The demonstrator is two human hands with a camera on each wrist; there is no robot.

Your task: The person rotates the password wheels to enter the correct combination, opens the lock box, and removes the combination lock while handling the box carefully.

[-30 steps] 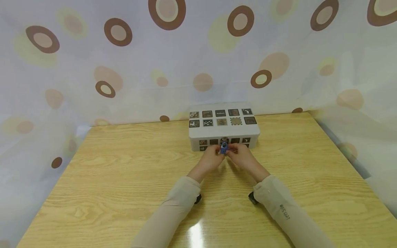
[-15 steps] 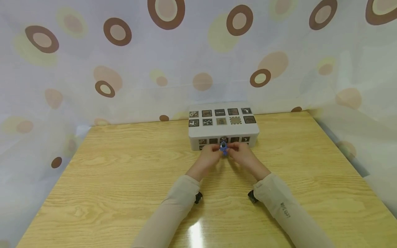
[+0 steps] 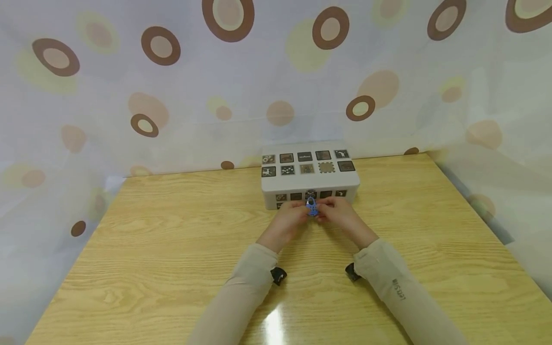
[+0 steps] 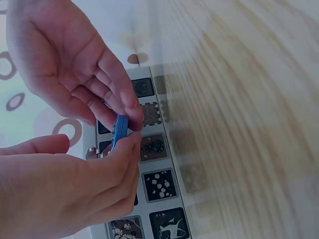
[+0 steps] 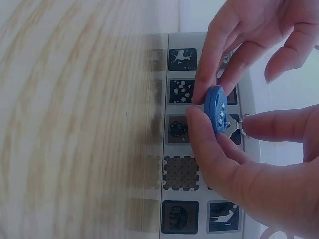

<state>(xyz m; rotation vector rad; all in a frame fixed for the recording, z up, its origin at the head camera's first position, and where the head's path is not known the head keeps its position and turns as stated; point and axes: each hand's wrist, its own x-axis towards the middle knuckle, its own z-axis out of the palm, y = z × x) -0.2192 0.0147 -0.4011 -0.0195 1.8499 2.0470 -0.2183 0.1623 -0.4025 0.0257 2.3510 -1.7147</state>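
A small blue combination padlock (image 5: 216,108) with number dials on its face hangs at the metal latch (image 5: 240,124) on the front of a white box (image 3: 310,179) printed with small dark pictures. My left hand (image 3: 288,218) holds the padlock from the left, its fingertips on one end. From the right, my right hand (image 3: 342,215) grips the other end, with digits on both sides of the padlock (image 4: 119,130). One straight finger of the right hand reaches right to the latch in the right wrist view. The box lid is down.
The wood-grain table (image 3: 172,249) extends on both sides of the box. A white curtain (image 3: 194,86) with brown and yellow circles stands close behind the box and along both sides. Black bands (image 3: 278,275) show at both sleeve cuffs.
The padlock has turned a little between the fingers, and more of its lighter blue face shows. Both hands stay at the box's front and shift only slightly.
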